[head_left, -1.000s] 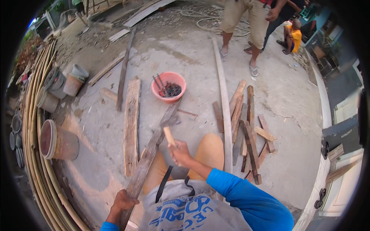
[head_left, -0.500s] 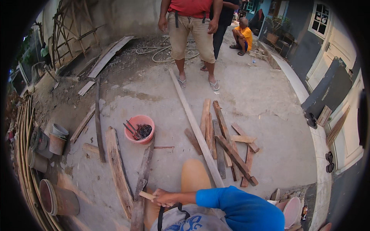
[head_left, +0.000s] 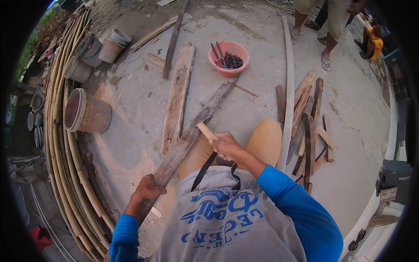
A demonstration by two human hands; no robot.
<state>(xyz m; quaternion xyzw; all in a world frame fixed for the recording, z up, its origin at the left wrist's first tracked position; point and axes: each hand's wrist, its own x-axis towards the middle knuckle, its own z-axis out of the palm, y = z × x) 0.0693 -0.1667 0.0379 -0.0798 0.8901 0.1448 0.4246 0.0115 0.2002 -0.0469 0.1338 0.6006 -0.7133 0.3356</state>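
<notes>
A long weathered plank (head_left: 176, 150) slants across beside my legs, its far end near a pink basin (head_left: 242, 52) that holds dark metal bits and several rods. My left hand (head_left: 149, 188) is closed around the plank's near part. In front of my lap, my right hand (head_left: 226, 146) grips a short pale wooden handle (head_left: 206, 130), whose visible end lies over the plank's edge. Whether a tool head belongs to that handle cannot be made out. Another rough, wider plank (head_left: 179, 98) lies alongside on the concrete.
Loose wood pieces (head_left: 309, 144) and a long pale batten (head_left: 288, 87) lie to my right. Bamboo poles (head_left: 61, 144), a paint-stained bucket (head_left: 89, 111) and several smaller buckets line the left. A standing person (head_left: 329, 28) is at the far right, with a person in yellow (head_left: 375, 43) crouching beyond.
My view has swung left and down, bringing my left hand on the plank into sight. My right hand still holds the wooden handle near the plank.
</notes>
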